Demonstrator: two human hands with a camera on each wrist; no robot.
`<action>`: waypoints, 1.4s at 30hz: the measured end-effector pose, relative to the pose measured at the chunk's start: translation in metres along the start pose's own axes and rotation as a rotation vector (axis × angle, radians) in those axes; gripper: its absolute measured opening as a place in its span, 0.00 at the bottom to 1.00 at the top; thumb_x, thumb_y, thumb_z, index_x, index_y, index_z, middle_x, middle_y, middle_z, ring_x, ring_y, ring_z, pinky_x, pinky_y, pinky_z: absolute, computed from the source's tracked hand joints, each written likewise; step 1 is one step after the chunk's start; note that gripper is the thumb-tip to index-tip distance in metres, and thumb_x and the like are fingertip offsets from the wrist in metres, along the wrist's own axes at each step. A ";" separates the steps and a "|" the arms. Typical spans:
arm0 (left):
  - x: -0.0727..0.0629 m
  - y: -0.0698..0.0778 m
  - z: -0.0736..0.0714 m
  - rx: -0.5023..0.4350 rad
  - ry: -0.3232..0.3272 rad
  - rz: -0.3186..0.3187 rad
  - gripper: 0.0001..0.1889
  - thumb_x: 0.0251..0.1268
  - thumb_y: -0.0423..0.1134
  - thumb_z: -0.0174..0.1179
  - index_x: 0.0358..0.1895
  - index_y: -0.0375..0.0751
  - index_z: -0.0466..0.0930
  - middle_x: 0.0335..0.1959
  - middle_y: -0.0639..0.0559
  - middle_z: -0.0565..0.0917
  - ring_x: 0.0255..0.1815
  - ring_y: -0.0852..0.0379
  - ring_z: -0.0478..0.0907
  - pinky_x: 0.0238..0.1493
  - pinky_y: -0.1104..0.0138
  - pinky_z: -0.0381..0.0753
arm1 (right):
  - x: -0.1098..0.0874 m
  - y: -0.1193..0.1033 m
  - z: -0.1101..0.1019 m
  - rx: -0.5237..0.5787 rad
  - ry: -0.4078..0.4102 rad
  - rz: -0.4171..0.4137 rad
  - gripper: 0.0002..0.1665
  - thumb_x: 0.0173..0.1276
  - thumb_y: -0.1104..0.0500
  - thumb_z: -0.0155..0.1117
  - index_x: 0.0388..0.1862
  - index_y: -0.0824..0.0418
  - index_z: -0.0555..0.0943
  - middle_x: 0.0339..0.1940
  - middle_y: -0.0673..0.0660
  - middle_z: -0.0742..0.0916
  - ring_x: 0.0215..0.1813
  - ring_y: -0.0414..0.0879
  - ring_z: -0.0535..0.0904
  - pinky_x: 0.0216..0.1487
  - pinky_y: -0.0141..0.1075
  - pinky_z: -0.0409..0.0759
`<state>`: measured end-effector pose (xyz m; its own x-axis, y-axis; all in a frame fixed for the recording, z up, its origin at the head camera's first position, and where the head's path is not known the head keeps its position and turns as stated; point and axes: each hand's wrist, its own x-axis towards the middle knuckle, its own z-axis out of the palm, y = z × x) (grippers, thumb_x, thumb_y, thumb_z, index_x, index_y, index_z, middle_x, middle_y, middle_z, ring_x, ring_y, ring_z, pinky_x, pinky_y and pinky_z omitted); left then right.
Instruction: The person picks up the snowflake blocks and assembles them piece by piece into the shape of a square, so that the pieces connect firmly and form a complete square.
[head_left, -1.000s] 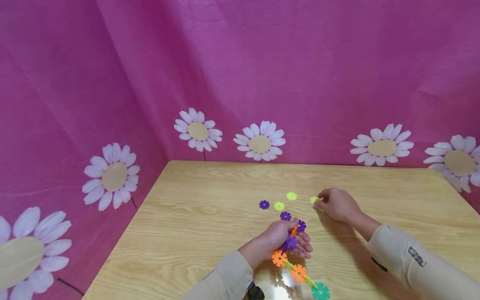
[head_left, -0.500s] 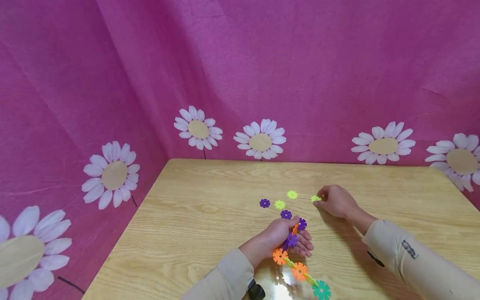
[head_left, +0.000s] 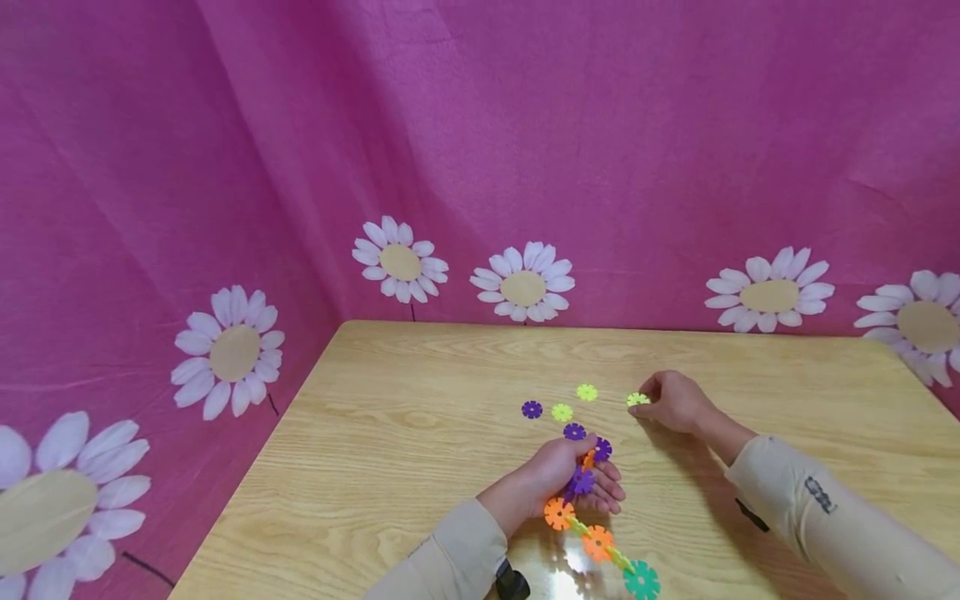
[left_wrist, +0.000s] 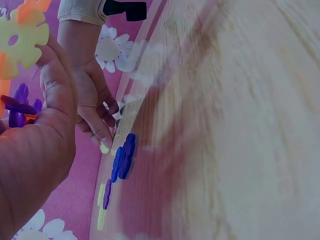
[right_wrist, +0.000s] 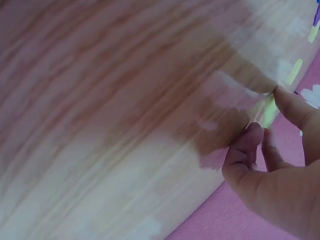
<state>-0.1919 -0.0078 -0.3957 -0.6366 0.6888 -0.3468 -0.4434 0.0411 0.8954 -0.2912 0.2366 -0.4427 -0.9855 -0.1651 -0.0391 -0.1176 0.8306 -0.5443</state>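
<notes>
Evidently, the weakest point is the left hand (head_left: pixel 553 472): the thumb seems to pin the chain (head_left: pixel 592 537) against the hand, yet the other fingers lie loosely extended, so a slackened thumb could let it slide out. The chain runs through that hand, its near end finished by a green disc (head_left: pixel 642 581); the weight of that end, or a knock against the sleeve (head_left: pixel 468 546) on the chain's left, might twist a joint apart.

Beyond the chain and to its right, the right hand (head_left: pixel 678 404) pinches a lime disc (head_left: pixel 637 399) between thumb and fingertips. Whether the disc is clear of the table (head_left: pixel 420 467) cannot be told. Since it is thin and held near its edge, it could flip or slip if the pinch is uneven.

Just past the chain's far part lie a purple disc (head_left: pixel 574 432) and, farther beyond, a yellow disc (head_left: pixel 562 412); a careless sweep of the left hand could scatter them. Another purple piece (head_left: pixel 602 450) shows by the thumb tip; whether it belongs to the chain is unclear, so lifting might leave it behind.
</notes>
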 end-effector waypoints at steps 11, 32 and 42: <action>0.035 -0.031 -0.016 -0.075 0.035 -0.010 0.29 0.83 0.53 0.31 0.37 0.36 0.78 0.26 0.50 0.84 0.26 0.59 0.84 0.29 0.73 0.85 | -0.010 0.001 0.007 0.059 0.112 -0.083 0.15 0.60 0.61 0.74 0.42 0.66 0.81 0.32 0.58 0.86 0.34 0.46 0.80 0.32 0.34 0.77; 0.039 -0.035 -0.018 -0.133 0.055 0.023 0.35 0.83 0.51 0.26 0.55 0.21 0.76 0.22 0.52 0.84 0.23 0.60 0.84 0.26 0.75 0.83 | -0.084 -0.043 0.003 0.201 0.133 -0.295 0.04 0.64 0.63 0.72 0.37 0.58 0.85 0.30 0.48 0.89 0.29 0.33 0.81 0.31 0.29 0.82; 0.038 -0.035 -0.016 -0.131 0.053 0.033 0.34 0.83 0.51 0.27 0.55 0.21 0.75 0.23 0.52 0.84 0.23 0.60 0.84 0.27 0.75 0.83 | -0.098 -0.049 0.010 0.214 0.198 -0.385 0.07 0.62 0.66 0.72 0.39 0.59 0.87 0.31 0.51 0.90 0.31 0.30 0.82 0.31 0.29 0.84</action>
<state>-0.2102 0.0055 -0.4449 -0.6829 0.6492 -0.3350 -0.4982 -0.0785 0.8635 -0.1873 0.2066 -0.4206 -0.8821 -0.3179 0.3477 -0.4712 0.5977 -0.6486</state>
